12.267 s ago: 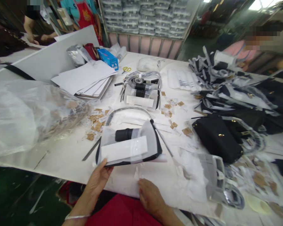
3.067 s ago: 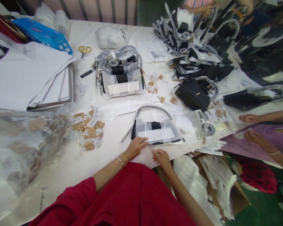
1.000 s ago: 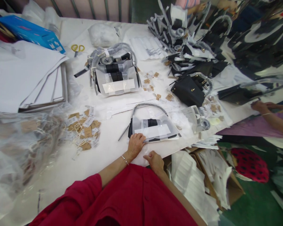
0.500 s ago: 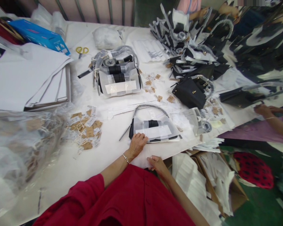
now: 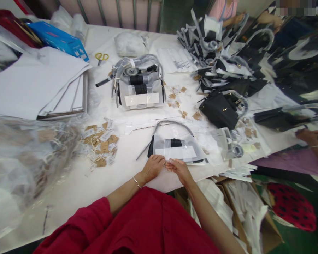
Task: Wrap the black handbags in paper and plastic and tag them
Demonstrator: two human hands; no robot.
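A small black handbag [image 5: 175,142], wrapped in translucent film with a white strip across its front, lies on the table before me. Its film-covered handle arches away from me. At the bag's near lower edge is my left hand [image 5: 153,167], its fingers drawn together and touching the wrapping. My right hand [image 5: 180,170] meets it there, fingertips pinched close beside the left ones. Whatever is between the fingers is too small to make out. Brown tags [image 5: 103,145] with strings are heaped to the left of the bag.
Behind are more wrapped bags [image 5: 141,92], yellow-handled scissors [image 5: 102,56] and a blue box [image 5: 59,39]. White sheets [image 5: 42,84] are stacked at left. Black handbags [image 5: 219,109] pile up at right, where a co-worker's hand [image 5: 311,135] shows. A carton [image 5: 270,225] stands below the table edge.
My right hand has risen from the table's front edge to the bag's lower edge, beside my left hand. The view has shifted, so the scene sits slightly further right.
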